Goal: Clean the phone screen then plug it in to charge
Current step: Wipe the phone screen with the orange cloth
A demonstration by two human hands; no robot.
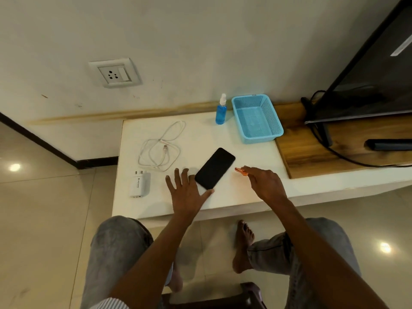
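A black phone (215, 168) lies screen up on the white table (223, 139), tilted diagonally. My left hand (186, 190) rests flat with fingers spread at the phone's near left corner, thumb touching its lower edge. My right hand (265, 182) hovers just right of the phone, fingers pinched on a small orange cloth (241, 171). A coiled white cable (159, 148) lies left of the phone. A white charger adapter (139, 184) sits below the cable. A blue spray bottle (221, 111) stands at the back. A wall socket (114, 73) is above left.
A light blue mesh basket (256, 119) stands at the back right of the table. Right of it a wooden shelf (312, 139) carries a TV (374, 63), black cords and a dark remote (389, 144). My knees and a bare foot are below the table edge.
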